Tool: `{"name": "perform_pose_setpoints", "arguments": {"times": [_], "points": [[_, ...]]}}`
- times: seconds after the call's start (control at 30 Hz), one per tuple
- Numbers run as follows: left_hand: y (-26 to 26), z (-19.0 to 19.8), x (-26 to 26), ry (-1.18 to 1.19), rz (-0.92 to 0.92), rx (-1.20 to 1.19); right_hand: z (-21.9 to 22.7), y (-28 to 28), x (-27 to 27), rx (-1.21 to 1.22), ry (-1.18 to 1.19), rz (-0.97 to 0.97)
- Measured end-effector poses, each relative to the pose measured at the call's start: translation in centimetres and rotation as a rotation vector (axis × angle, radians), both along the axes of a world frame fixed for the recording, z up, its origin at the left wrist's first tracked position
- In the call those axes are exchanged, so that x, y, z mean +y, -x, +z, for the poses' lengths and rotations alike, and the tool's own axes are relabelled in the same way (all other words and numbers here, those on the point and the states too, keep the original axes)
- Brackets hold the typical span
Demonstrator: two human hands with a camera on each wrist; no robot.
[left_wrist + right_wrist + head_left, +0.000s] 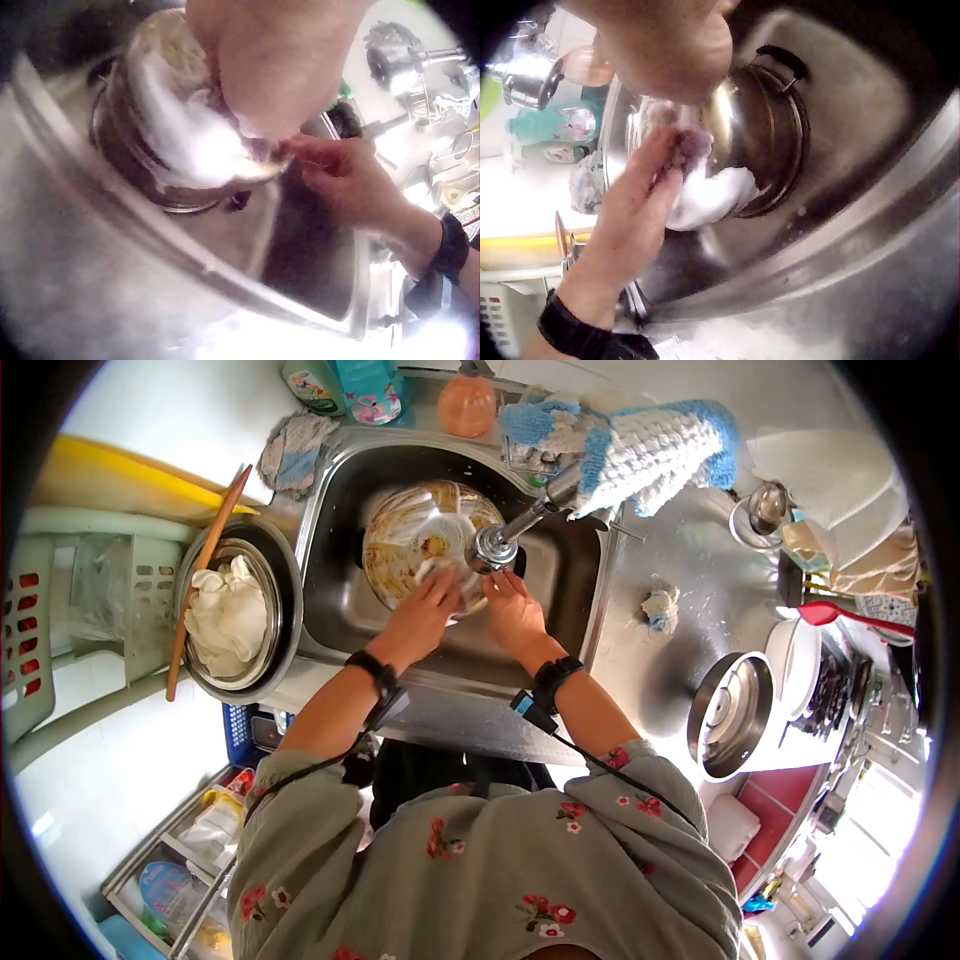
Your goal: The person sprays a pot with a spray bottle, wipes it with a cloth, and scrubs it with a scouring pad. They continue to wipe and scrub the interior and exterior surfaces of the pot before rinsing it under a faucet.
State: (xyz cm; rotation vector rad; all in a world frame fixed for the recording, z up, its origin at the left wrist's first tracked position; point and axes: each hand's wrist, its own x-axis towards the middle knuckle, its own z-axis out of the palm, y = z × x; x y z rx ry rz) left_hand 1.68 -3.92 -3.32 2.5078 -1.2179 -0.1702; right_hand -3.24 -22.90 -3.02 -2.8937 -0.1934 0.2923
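Observation:
A round metal pot (400, 550) with brown stains and white foam sits in the sink, tilted. In the right wrist view the pot (769, 142) shows a black side handle (782, 61) and foam (716, 199) running down its wall. My left hand (425, 612) grips a purplish scrubbing pad (695, 146), blurred, against the foamy surface. My right hand (517, 618) holds the pot's edge beneath the tap head (493, 548); the left wrist view shows its fingers curled at that edge.
A bowl with white cloth (232, 610) and a wooden stick (205, 575) stands left of the sink. Knitted cloth (655, 455) hangs over the tap. To the right lie a crumpled scrap (660, 608) and a steel pan (732, 715). Bottles (370, 390) line the back.

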Motion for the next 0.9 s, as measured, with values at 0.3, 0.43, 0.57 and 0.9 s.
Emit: {"name": "perform_pose_setpoints", "arguments": {"times": [0.3, 0.43, 0.57, 0.9], "points": [[-1.8, 1.3, -2.7, -0.006, 0.05, 0.141, -0.8, 0.2, -1.0, -0.056, -0.17, -0.033], [1.1, 0.5, 0.3, -0.084, -0.175, 0.23, -0.2, 0.3, -2.2, -0.024, -0.41, -0.115], [-1.0, 1.7, 2.3, -0.202, -0.139, 0.243, 1.9, 1.9, -5.0, -0.084, -0.643, -0.302], [-2.0, 4.8, 2.9, -0.338, -0.568, 0.08, 4.1, 10.5, -6.2, -0.234, -0.889, -0.641]]}}
